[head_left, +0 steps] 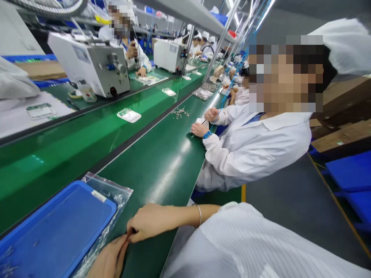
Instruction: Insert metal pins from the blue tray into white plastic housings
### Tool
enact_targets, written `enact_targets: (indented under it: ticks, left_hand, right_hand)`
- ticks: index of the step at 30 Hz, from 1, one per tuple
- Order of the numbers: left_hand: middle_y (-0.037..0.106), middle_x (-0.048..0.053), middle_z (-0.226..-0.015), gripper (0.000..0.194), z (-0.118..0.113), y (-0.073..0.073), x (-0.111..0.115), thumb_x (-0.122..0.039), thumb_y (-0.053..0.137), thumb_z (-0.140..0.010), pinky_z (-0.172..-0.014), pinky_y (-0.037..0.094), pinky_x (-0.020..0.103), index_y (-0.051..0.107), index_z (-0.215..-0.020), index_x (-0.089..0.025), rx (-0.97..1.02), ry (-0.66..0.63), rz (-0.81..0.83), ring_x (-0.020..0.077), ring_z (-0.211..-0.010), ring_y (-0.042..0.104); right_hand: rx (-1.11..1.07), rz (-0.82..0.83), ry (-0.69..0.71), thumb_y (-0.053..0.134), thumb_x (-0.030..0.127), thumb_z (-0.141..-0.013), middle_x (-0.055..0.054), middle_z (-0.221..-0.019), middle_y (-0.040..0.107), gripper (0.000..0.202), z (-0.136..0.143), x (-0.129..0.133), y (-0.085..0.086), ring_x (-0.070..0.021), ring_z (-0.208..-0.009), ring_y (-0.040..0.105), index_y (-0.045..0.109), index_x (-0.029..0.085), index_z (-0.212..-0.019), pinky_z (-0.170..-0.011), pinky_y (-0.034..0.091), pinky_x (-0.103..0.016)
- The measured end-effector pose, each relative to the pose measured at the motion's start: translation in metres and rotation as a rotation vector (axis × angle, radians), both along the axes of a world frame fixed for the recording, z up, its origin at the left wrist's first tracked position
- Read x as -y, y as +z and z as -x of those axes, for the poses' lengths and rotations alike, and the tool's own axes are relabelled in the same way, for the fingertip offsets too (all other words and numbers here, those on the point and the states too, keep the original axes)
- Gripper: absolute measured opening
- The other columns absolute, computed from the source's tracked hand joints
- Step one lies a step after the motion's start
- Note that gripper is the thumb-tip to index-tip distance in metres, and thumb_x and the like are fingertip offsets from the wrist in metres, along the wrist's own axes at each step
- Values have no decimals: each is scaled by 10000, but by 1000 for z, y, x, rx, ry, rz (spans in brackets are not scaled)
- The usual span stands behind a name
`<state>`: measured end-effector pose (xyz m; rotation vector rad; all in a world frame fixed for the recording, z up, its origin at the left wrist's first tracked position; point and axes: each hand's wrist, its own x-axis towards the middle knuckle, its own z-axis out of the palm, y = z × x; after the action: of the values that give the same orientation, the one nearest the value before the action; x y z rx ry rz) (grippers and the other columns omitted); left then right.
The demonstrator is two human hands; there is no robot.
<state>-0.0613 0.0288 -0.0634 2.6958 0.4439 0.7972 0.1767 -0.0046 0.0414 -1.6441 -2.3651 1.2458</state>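
My right hand [150, 222], with a thin silver bracelet [199, 214] on its wrist, lies low over the green table, its fingers curled in a pinch. Its tips meet those of my left hand [111, 256], which comes in from the bottom edge with fingers pressed together. Whatever the two hold between them is hidden or too small to make out. Beside my left hand is a blue tray [58, 227] with a few small thin pieces in it. A clear zip bag [123, 193] sticks out from under the tray.
A person in a white coat [255, 139] works at the same green bench [139, 162]. Small parts [180, 112] lie scattered near them. A green conveyor [72, 150] carries white-and-green boards [129, 115]. White machines [89, 63] stand across it, with another person there [142, 61].
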Motion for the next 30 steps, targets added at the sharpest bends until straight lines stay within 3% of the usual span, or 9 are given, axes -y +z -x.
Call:
enact_targets:
  ticks: [3, 6, 10, 12, 17, 21, 24, 30]
  left_hand:
    - [739, 95, -1160, 661, 1, 17, 8, -125, 397, -982, -868, 614, 341, 234, -1609, -255, -19, -89, -114, 247, -1006, 736]
    - [738, 145, -1123, 640, -2, 38, 14, -67, 402, -978, -896, 589, 399, 246, -1594, -143, -52, -110, -216, 274, -1021, 722]
    - [726, 192, -1103, 390, -9, 57, 19, -33, 443, -970, -904, 586, 433, 520, -1352, -42, -74, -151, -305, 298, -1019, 710]
    - [721, 191, -1110, 308, -10, 58, 21, -17, 467, -958, -919, 585, 440, 585, -1241, -45, -84, -158, -318, 302, -1034, 704]
    - [707, 188, -1154, 285, -8, 57, 24, -24, 496, -954, -979, 567, 459, 616, -1211, -48, -104, -194, -319, 303, -1093, 686]
    - [713, 202, -1119, 260, -10, 67, 23, 4, 506, -937, -965, 570, 455, 637, -1159, -29, -120, -199, -342, 299, -1050, 699]
    - [728, 191, -1065, 222, -14, 74, 22, -9, 549, -928, -956, 581, 429, 647, -1125, -36, -94, -194, -351, 282, -1028, 706]
    - [717, 155, -1183, 408, -13, 73, 21, -17, 522, -943, -1069, 541, 391, 561, -1342, -88, -115, -171, -181, 248, -1234, 635]
  right_hand:
    - [-80, 97, 14, 549, 380, -909, 62, -754, 692, 219, -4, 1, 3, -119, -715, 606, 695, 226, -960, -578, 359, -242]
    - [-104, 53, -29, 543, 372, -924, 54, -760, 688, 215, -6, 6, 7, -119, -691, 593, 696, 224, -952, -576, 342, -249]
    - [-93, -4, -48, 535, 355, -969, 23, -832, 707, 223, -6, 18, 13, -127, -718, 603, 700, 209, -1003, -602, 332, -252]
    - [-81, -19, -55, 523, 377, -994, 15, -842, 710, 244, -6, 24, 15, -134, -720, 615, 694, 205, -1018, -610, 334, -259]
    - [-5, -30, -75, 496, 395, -1024, -13, -910, 735, 266, -3, 35, 17, -168, -763, 662, 664, 194, -1069, -610, 351, -277]
    - [-11, -54, -104, 485, 339, -1039, -28, -1029, 739, 233, 1, 39, 13, -171, -879, 683, 647, 186, -1110, -644, 375, -272]
    - [-56, -30, -129, 541, 329, -1012, -7, -949, 736, 197, 3, 41, 6, -149, -821, 675, 650, 189, -1100, -636, 370, -261]
    - [-60, -11, -263, 584, 303, -962, 30, -782, 681, 160, -3, 42, -4, -116, -710, 631, 623, 178, -1054, -639, 374, -234]
